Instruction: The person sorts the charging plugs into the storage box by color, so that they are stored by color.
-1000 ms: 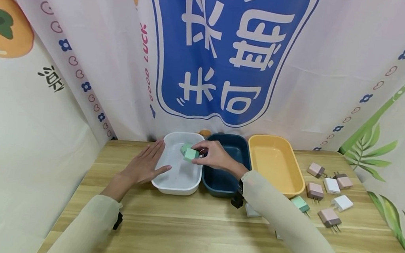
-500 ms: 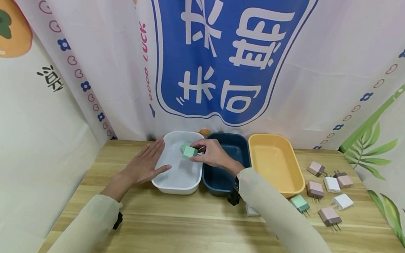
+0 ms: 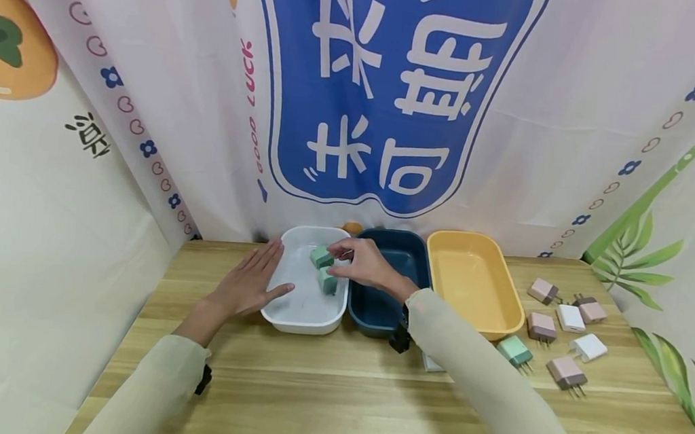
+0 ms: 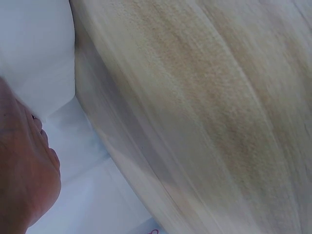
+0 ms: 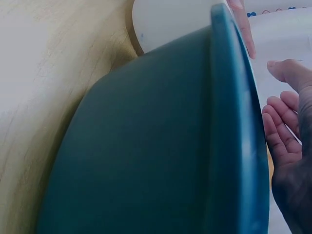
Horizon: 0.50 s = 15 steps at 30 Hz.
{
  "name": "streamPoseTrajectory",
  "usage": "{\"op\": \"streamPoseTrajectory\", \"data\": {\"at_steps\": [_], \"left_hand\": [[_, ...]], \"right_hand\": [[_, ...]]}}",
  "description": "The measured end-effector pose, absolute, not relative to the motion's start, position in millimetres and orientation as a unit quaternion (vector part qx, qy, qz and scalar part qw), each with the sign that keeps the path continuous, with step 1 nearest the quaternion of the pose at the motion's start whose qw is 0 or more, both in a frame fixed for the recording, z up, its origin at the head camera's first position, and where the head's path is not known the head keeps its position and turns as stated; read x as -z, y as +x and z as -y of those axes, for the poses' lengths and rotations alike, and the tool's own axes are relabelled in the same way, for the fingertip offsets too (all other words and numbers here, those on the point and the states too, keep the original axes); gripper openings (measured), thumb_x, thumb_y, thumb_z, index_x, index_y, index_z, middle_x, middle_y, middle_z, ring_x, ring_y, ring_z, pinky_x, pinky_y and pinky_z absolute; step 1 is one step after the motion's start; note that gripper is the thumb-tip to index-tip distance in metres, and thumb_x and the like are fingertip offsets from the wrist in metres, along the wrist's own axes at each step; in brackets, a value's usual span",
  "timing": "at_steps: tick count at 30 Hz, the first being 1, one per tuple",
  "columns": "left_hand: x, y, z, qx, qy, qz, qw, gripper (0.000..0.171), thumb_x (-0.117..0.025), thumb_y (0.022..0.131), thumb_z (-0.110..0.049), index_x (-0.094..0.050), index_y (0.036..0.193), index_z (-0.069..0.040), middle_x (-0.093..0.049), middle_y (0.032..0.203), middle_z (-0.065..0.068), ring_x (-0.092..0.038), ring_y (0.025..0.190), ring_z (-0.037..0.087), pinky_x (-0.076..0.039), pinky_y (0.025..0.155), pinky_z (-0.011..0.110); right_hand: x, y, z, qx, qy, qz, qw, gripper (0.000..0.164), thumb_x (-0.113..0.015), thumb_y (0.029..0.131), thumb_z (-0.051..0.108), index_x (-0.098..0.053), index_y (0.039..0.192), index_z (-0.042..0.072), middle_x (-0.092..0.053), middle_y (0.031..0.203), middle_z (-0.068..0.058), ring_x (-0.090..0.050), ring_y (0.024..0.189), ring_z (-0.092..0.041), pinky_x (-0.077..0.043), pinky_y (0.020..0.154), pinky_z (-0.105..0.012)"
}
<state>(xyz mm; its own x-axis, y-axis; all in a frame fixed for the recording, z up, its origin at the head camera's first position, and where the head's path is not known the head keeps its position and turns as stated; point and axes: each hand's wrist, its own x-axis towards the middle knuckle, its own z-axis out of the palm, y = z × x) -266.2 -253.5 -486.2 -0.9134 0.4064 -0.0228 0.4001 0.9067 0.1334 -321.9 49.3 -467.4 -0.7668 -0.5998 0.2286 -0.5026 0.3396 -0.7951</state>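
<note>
Two green plug-in chargers lie in the white tray (image 3: 302, 328): one charger (image 3: 320, 256) farther back, the other charger (image 3: 327, 283) just in front of it. Over the tray's right side is my right hand (image 3: 369, 266), its thumb and fingers parted beside the chargers with nothing between them. In the right wrist view that hand (image 5: 287, 122) appears past the dark blue tray's rim, fingers loosely bent. My left hand (image 3: 248, 281) rests on the white tray's left rim with straight fingers; the left wrist view catches only part of this hand (image 4: 29, 165) against the tray wall (image 4: 41, 63).
The dark blue tray (image 3: 375, 329) stands beneath my right wrist, with a yellow tray (image 3: 471, 281) to its right. On the right of the wooden table (image 3: 309, 398) lie several pink and white chargers (image 3: 566, 372) and a green charger (image 3: 515, 351). A curtain hangs behind.
My right hand has lowered a green charger into the white tray and let it go; it now lies in front of the other one. The left hand has stayed in place.
</note>
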Motion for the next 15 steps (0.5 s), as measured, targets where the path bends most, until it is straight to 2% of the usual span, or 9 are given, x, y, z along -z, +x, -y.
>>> {"op": "streamPoseTrajectory", "data": {"at_steps": [9,15], "left_hand": [[487,-267,253,-0.062,0.204,-0.977,0.026,0.101,-0.037,0.105,-0.072,-0.004,0.169,-0.002,-0.001,0.178,0.016,0.002,0.165,0.031,-0.007,0.134,0.052],[487,-266,253,-0.060,0.205,-0.977,0.028,0.102,-0.037,0.105,-0.073,-0.002,0.169,-0.002,-0.001,0.178,0.017,0.001,0.165,0.032,-0.005,0.134,0.052]], "right_hand": [[463,-319,-61,0.457,-0.343,-0.820,0.039,0.043,-0.086,0.090,0.019,-0.074,0.128,0.001,-0.074,0.123,-0.022,-0.072,0.110,-0.037,-0.062,0.095,-0.035],[458,-314,-72,0.449,-0.343,-0.824,0.045,0.043,-0.087,0.090,0.020,-0.075,0.127,0.003,-0.075,0.121,-0.019,-0.073,0.108,-0.034,-0.061,0.097,-0.034]]}}
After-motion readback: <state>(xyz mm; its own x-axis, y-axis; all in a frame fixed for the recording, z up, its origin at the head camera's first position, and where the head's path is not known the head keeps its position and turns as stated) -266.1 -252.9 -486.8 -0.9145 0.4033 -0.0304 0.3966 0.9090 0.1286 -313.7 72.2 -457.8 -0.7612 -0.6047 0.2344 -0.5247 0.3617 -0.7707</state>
